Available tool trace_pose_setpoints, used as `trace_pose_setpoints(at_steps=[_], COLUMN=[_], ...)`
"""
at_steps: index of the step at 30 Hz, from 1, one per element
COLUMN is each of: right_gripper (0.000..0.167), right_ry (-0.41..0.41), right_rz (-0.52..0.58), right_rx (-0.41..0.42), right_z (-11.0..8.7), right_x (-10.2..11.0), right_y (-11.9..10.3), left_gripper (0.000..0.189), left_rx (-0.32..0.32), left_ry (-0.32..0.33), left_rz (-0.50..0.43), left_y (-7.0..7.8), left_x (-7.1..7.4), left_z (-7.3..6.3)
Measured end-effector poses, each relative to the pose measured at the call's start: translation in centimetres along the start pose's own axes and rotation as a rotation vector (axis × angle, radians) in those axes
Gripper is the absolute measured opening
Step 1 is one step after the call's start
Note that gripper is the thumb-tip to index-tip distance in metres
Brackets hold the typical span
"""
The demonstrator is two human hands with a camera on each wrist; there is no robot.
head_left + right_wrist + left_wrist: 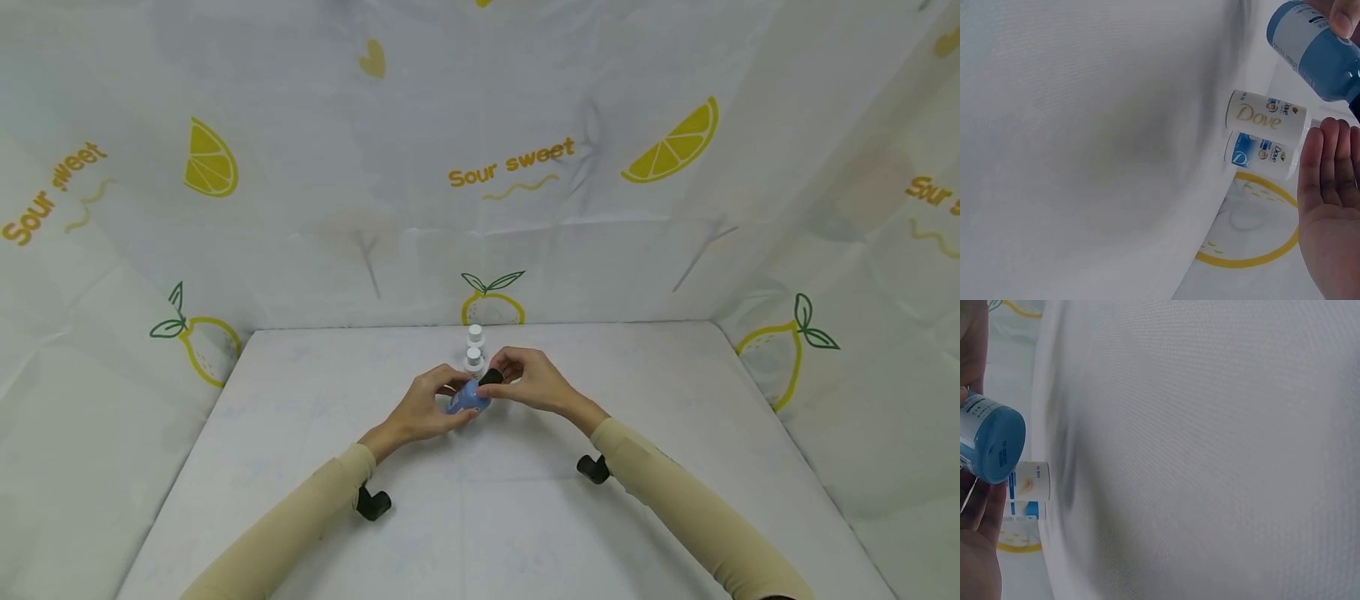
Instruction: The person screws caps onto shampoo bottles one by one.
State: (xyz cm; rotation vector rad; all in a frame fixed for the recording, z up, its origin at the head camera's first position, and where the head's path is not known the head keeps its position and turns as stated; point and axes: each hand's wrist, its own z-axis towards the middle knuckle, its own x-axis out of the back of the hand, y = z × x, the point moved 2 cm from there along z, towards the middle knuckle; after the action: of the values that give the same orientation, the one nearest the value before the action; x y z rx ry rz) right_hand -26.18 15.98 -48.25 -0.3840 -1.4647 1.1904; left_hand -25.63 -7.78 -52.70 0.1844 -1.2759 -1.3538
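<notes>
Tilted above the table, a blue bottle (468, 397) with a black cap (491, 377) is held between the thumb and fingers of my left hand (426, 407). The left wrist view shows the base of the blue bottle (1002, 444). My right hand (534, 382) pinches the black cap from the right; its fingers (1329, 165) lie beside the cap in the right wrist view. Behind the hands stand two white Dove bottles, the nearer bottle (1266, 117) with gold lettering and the farther bottle (1259, 152) with a blue patch.
A white cloth covers the table (525, 517). Behind it hangs a white curtain (315, 267) printed with lemons and words. A black device (372, 504) sits at the left wrist, and another black device (593, 468) at the right wrist.
</notes>
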Motion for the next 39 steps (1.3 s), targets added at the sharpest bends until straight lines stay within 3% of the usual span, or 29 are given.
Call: trace_pose_setpoints(at_steps=[4,11,14,19,27,39], right_gripper=[0.035,0.048,0.047,0.038,0.034,0.033], right_ry=[-0.056,-0.234,-0.27,-0.269,-0.232,-0.166], right_rz=[0.071,0.359,0.415,0.416,0.323,0.241], right_rx=[0.021,0.099,0.119,0.146,0.198,0.151], right_z=[0.0,0.1,0.2,0.2,0.3,0.2], right_x=[0.5,1.1,1.1,1.0,0.8,0.6], right_y=[0.1,0.6,0.7,0.8,0.7,0.4], left_gripper=[0.05,0.049,0.049,0.047,0.047,0.047], left_rx=[-0.004,-0.015,-0.015,-0.017,-0.016,0.016], left_ry=[0.005,0.013,0.011,0.013,0.015,-0.009], left_rz=[-0.001,0.0,-0.004,-0.014,-0.005,0.004], left_y=[0.0,0.0,-0.1,0.0,0.0,0.2], left_x=[0.0,0.0,0.0,0.0,0.3,0.2], left_z=[-0.1,-0.2,-0.2,-0.2,-0.1,-0.1])
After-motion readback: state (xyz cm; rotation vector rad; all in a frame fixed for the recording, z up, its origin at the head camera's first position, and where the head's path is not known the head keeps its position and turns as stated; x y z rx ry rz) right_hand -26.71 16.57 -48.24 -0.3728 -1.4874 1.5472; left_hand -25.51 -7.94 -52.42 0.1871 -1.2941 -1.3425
